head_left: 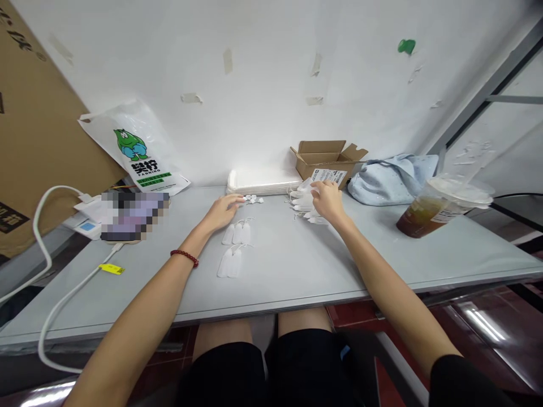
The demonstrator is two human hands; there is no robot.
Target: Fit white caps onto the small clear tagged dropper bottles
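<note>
My left hand rests on the grey table with its fingers stretched out, the fingertips at a few small white pieces. On the right, my right hand is at a pile of white tags with thin strings, its bent fingers closed on a tag at the pile's upper edge. Part of that pile is hidden behind the hand. Between my forearms lie two small groups of strung white tags, an upper group and a lower group nearer to me.
Behind the hands, a flat white stack lies against the wall beside an open cardboard box. A light blue pouch and a tilted-looking drink cup stand right. At left are a phone, a white cable and a plastic bag.
</note>
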